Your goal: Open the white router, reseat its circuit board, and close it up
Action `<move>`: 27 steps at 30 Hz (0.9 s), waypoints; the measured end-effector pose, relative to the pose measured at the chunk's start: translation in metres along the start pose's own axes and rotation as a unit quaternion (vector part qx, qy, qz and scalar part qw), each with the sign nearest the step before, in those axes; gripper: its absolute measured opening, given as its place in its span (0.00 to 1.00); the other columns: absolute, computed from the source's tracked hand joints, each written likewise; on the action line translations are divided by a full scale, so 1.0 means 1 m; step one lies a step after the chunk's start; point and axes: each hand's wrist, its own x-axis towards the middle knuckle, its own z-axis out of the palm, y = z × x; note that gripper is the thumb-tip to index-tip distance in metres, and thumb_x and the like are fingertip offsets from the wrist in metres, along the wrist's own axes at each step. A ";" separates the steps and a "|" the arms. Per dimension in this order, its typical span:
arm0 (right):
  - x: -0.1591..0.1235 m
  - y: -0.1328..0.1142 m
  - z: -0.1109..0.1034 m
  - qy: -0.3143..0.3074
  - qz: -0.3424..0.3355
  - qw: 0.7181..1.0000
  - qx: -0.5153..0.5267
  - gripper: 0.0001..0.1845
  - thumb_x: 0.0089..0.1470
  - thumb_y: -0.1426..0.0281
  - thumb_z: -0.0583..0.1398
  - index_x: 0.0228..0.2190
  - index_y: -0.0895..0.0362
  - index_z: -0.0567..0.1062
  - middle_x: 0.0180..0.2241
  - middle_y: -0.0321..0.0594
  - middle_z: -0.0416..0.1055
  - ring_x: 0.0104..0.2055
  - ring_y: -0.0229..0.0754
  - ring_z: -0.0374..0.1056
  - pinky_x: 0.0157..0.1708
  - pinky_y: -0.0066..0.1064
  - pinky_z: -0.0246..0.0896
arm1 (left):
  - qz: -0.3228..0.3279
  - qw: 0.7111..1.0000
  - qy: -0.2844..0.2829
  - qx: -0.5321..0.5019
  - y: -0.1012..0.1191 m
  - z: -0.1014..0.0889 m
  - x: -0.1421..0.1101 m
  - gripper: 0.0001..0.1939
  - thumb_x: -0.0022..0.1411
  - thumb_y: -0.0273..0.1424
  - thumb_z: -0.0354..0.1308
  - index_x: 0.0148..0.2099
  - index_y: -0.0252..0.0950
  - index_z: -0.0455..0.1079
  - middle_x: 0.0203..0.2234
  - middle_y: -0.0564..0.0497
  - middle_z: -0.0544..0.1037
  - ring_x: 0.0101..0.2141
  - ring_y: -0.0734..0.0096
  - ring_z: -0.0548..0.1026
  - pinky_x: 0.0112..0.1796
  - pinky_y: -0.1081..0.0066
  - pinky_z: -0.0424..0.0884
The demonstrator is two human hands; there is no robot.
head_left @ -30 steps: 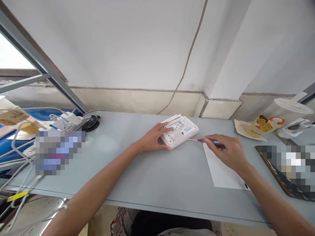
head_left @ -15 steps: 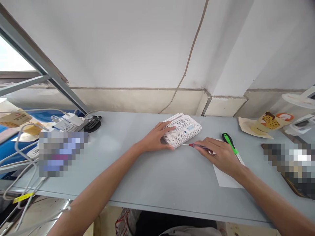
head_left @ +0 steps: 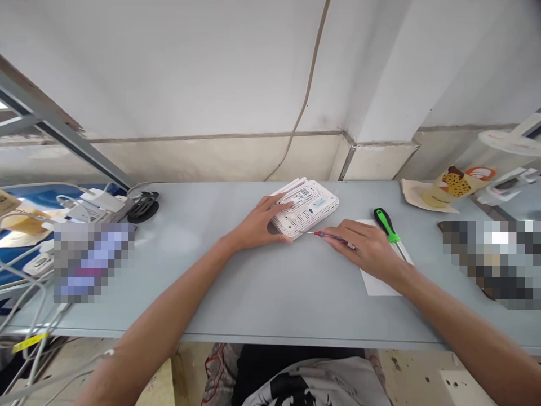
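Pixelated patch (head_left: 93, 262) hiding objects at left of the table, second pixelated patch (head_left: 486, 262) at right, white router (head_left: 316, 211) partly under the left hand (head_left: 260, 223), its label (head_left: 305, 194) too small to read, small screwdriver (head_left: 332, 237) with its handle end hidden in the right hand (head_left: 366, 251), plastic cup lid (head_left: 513, 142) cut off at the right edge

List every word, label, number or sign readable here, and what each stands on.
No text is legible.
White router, label with QR code: print too small to read.
Pale blue sticker on the router: too small to read.
Orange logo on printed packaging: too blurred to read.
Yellow cable tag: too blurred to read.
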 end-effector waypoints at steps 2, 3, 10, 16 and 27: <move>-0.001 0.000 0.000 -0.005 -0.015 1.000 -0.021 0.06 0.69 0.73 0.60 0.44 0.59 0.79 0.30 0.40 0.77 0.29 0.37 0.71 0.31 0.30 0.67 | 0.001 1.000 0.001 -0.001 -0.001 0.000 0.000 0.50 0.56 0.58 0.70 0.75 0.55 0.57 0.76 0.51 0.52 0.73 0.43 0.49 0.70 0.43 0.56; -0.001 0.000 -0.001 -0.008 -0.022 0.999 -0.030 0.06 0.69 0.73 0.60 0.44 0.59 0.79 0.31 0.40 0.77 0.30 0.37 0.72 0.31 0.30 0.67 | 0.000 1.000 0.001 0.000 -0.001 0.000 0.000 0.50 0.56 0.58 0.70 0.75 0.55 0.57 0.76 0.51 0.51 0.73 0.43 0.49 0.70 0.43 0.55; -0.006 -0.011 -0.003 -0.029 0.033 0.998 -0.033 0.12 0.71 0.71 0.56 0.50 0.50 0.78 0.43 0.44 0.77 0.32 0.38 0.72 0.26 0.28 0.66 | -0.002 1.000 0.004 0.026 0.002 0.001 -0.005 0.51 0.56 0.57 0.71 0.75 0.51 0.57 0.76 0.48 0.52 0.74 0.43 0.49 0.71 0.43 0.56; -0.010 -0.011 -0.003 -0.037 0.021 0.999 -0.012 0.21 0.70 0.77 0.54 0.56 0.47 0.74 0.45 0.44 0.75 0.37 0.40 0.75 0.32 0.29 0.72 | -0.003 0.996 0.027 0.081 0.008 0.006 -0.007 0.49 0.60 0.55 0.69 0.76 0.50 0.55 0.75 0.44 0.52 0.72 0.42 0.52 0.68 0.41 0.61; -0.010 0.001 -0.002 -0.013 -0.010 0.998 -0.066 0.17 0.68 0.81 0.56 0.53 0.56 0.75 0.43 0.45 0.72 0.33 0.36 0.71 0.28 0.26 0.65 | -0.007 0.993 0.032 0.112 0.004 0.009 -0.007 0.49 0.60 0.57 0.67 0.76 0.50 0.53 0.76 0.44 0.51 0.72 0.41 0.52 0.66 0.41 0.63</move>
